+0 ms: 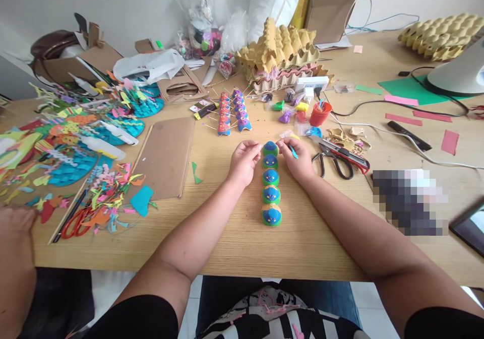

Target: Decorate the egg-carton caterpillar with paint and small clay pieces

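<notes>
A row of blue and green egg-carton cups (pixel 271 178) with small painted faces lies lengthwise in front of me on the table. Beside the far cup, on its left, my left hand (pixel 245 161) is closed with thumb and fingertips together; anything between them is too small to make out. On the far cup's right side is my right hand (pixel 296 158), its fingers wrapped round a small light-blue tool (pixel 293 151). Farther back stand two more painted cup strips, one red and blue (pixel 224 113), one purple and blue (pixel 241 110), with thin sticks poking out.
Black-handled scissors (pixel 336 163) and a red cutter (pixel 350 156) lie right of my right hand, near a red cup (pixel 320 113). Cardboard (pixel 164 157), glue bottles (pixel 102 147) and paper scraps are on the left. Egg trays (pixel 280 47) stand behind. Another person's arm (pixel 17 258) rests at far left.
</notes>
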Available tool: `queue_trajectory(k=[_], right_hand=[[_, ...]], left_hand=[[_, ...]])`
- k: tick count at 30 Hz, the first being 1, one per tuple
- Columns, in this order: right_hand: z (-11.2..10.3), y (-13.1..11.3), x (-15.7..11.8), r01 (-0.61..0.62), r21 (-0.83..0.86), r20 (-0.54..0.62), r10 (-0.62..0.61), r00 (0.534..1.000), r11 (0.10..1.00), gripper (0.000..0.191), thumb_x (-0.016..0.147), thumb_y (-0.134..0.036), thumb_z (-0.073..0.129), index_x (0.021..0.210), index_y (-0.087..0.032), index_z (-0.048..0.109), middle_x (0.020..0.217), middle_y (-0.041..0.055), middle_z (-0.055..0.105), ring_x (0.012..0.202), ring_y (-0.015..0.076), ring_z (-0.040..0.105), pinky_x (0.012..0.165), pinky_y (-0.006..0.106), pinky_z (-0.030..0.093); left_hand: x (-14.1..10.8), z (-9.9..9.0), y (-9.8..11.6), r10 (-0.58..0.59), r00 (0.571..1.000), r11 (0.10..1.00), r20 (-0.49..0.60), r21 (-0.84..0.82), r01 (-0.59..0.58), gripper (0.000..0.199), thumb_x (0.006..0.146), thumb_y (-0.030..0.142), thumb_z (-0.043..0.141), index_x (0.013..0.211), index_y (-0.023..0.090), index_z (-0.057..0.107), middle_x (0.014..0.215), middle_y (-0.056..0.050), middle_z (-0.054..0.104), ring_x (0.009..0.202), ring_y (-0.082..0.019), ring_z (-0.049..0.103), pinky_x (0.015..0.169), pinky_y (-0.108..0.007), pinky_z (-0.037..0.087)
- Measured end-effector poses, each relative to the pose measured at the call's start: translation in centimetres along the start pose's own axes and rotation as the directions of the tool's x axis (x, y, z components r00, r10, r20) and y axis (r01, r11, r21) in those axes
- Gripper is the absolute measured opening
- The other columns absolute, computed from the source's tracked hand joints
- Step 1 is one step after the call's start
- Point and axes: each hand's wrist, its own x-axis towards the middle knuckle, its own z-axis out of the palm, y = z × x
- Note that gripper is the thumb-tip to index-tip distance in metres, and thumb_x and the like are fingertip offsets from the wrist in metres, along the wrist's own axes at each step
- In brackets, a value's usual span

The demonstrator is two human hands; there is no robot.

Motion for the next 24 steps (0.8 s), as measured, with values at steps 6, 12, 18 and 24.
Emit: queue_trajectory(k=[6,12,18,24], right_hand=[[0.07,0.05,-0.01,-0.012,-0.001,-0.026,0.012,1.000,1.000,0.043,0.092,-0.064,0.065,0.080,-0.023,0.062,0.073,-0.0005,0.058,0.073,0.0163,0.050,0.077,0.035,0.045],[0.01,0.17,0.03,-0.023,0.024,-0.035,0.023,0.999,0.999,0.041,0.089,-0.063,0.070,0.084,-0.023,0.063,0.076,-0.0010,0.057,0.073,0.0158,0.049,0.077,0.034,0.044],[-0.10,0.19,0.03,-0.017,0.020,-0.043,0.018,0.999,1.000,0.039,0.091,-0.059,0.068,0.082,-0.022,0.061,0.075,-0.0019,0.054,0.073,0.0148,0.047,0.077,0.033,0.042],[-0.05,0.22,0.02,-0.025,0.012,-0.045,0.026,0.999,1.000,0.042,0.090,-0.063,0.069,0.081,-0.023,0.061,0.074,-0.0022,0.053,0.071,0.0149,0.046,0.075,0.033,0.041]], left_hand=[[0.04,0.25,0.14,-0.048,0.998,0.998,-0.035,0.035,0.049,0.027,0.072,0.015,0.091,0.091,0.018,0.072,0.080,0.005,0.072,0.064,-0.001,0.059,0.065,-0.015,0.046],[0.02,0.10,-0.12,-0.029,0.999,0.998,-0.037,0.051,0.031,0.025,0.072,0.018,0.091,0.087,0.018,0.071,0.079,0.004,0.071,0.065,-0.002,0.058,0.065,-0.015,0.046],[-0.01,0.09,-0.25,0.011,1.000,0.997,-0.024,0.082,-0.010,0.026,0.071,0.016,0.091,0.085,0.017,0.069,0.077,0.005,0.068,0.062,-0.002,0.057,0.063,-0.015,0.046],[-0.09,0.07,-0.18,0.035,0.999,0.996,0.008,0.082,-0.036,0.024,0.074,0.014,0.087,0.092,0.019,0.072,0.078,0.005,0.067,0.064,-0.002,0.057,0.063,-0.015,0.045]])
